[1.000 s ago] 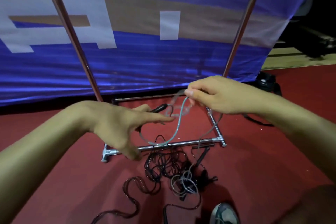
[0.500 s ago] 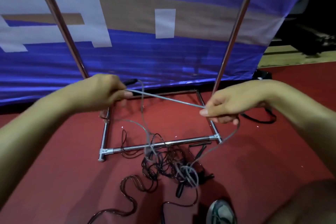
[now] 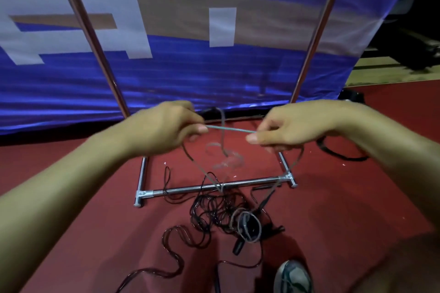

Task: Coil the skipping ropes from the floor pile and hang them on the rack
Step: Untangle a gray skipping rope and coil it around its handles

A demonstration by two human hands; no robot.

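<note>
A thin grey skipping rope (image 3: 229, 129) runs taut between my two hands. My left hand (image 3: 164, 127) grips one end of the stretch, with the rope's black handle (image 3: 210, 110) poking out behind it. My right hand (image 3: 288, 129) pinches the other end. Blurred loops of the same rope hang below both hands and trail down to the pile of tangled black and grey ropes (image 3: 226, 214) on the red floor. The metal rack's base bar (image 3: 214, 185) lies just behind the pile, and its two uprights (image 3: 95, 38) rise beyond my hands.
A blue and white banner (image 3: 202, 74) hangs behind the rack. My shoe (image 3: 294, 277) stands on the red floor at the bottom right, close to the pile. A black strap (image 3: 338, 153) lies on the floor at the right. One dark rope snakes toward the bottom left (image 3: 171, 259).
My hands first drew apart, pulling a length of rope taut. Since half a second ago they have come closer together, shortening the stretch, and the hanging loops swing.
</note>
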